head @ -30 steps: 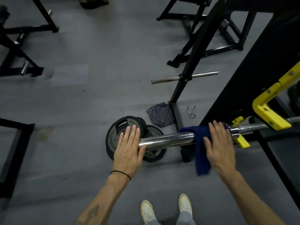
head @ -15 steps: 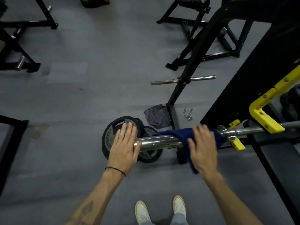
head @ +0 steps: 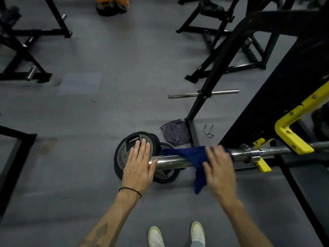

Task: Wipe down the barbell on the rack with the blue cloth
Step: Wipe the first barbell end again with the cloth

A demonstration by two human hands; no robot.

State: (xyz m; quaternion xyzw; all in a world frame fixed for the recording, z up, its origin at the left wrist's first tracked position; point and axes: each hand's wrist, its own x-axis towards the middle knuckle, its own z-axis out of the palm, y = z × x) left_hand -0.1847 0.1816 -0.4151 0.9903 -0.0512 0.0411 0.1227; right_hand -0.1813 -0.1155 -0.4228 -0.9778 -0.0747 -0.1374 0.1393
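The chrome barbell [head: 170, 162] lies across the yellow rack hooks [head: 292, 139], its sleeve end pointing left. A dark blue cloth [head: 188, 154] is draped over the sleeve, one corner hanging down. My right hand [head: 219, 168] lies flat on the cloth with straight fingers, pressing it onto the bar; the hand looks motion-blurred. My left hand [head: 138, 164] rests flat over the sleeve's free end, fingers straight, thumb beside the bar. The bar's collar [head: 249, 154] shows just right of the cloth.
Two black weight plates [head: 128, 150] lie on the floor under the sleeve. A grey cloth [head: 175, 131] and a spring clip [head: 209, 130] lie by the black rack upright [head: 201, 104]. Black frames stand left, back and right. My shoes [head: 197, 234] are below.
My right hand has slid the blue cloth leftward along the sleeve, away from the collar, which now shows bare. The left hand stays on the bar's end.
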